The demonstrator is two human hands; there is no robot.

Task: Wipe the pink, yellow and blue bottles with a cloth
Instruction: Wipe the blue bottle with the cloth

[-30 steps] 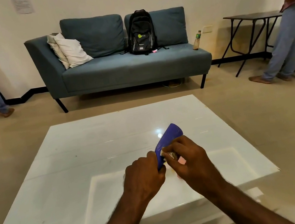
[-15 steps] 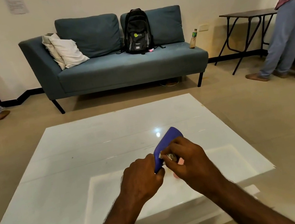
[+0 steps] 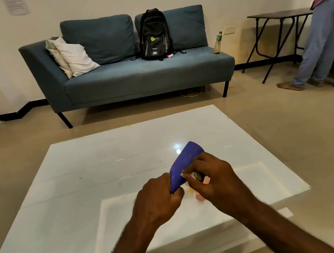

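Left hand (image 3: 156, 201): clenched round the blue bottle (image 3: 184, 165), tilted above the white table (image 3: 61, 188).
Right hand (image 3: 211, 179): pinching the cloth (image 3: 188, 175) against it.
Change: grip unchanged since a second ago; wiping continues.
Pink bottle (image 3: 200, 197): glimpsed beneath the right hand; yellow unclear.

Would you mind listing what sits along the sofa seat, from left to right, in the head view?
Pillows → backpack → small pink item → bottle.
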